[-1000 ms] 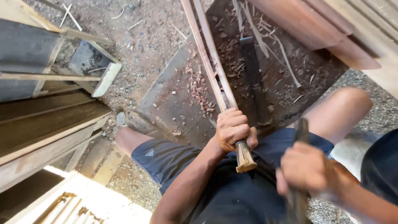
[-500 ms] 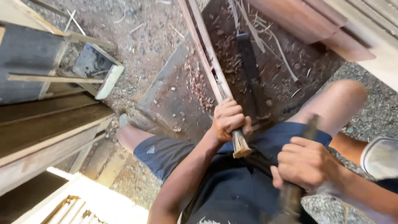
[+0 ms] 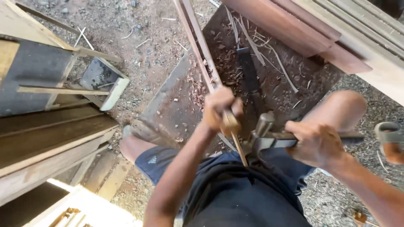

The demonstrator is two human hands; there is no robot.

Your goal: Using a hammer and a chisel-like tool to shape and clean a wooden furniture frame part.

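My left hand (image 3: 219,108) is closed around the near end of a long thin wooden strip (image 3: 197,40), which runs away from me over a dark slab (image 3: 176,107) strewn with wood shavings. A thin sliver (image 3: 240,150) hangs from the strip's end just below my fist. My right hand (image 3: 317,143) grips the dark handle of a heavy metal tool (image 3: 263,130). The tool lies level, with its grey head close beside the strip's end. I am seated, with both knees bare on either side of the slab.
A dark flat blade (image 3: 248,73) lies on the slab among splinters. Reddish planks (image 3: 294,29) are stacked at the top right, and wooden frames and boards (image 3: 46,126) stand at the left. Gravel (image 3: 126,25) is underfoot, and a grey and orange object (image 3: 389,141) sits at the right edge.
My right hand has swung the tool from pointing downward to lying level, its head now by the strip's end. My left hand has shifted slightly up and right on the strip.
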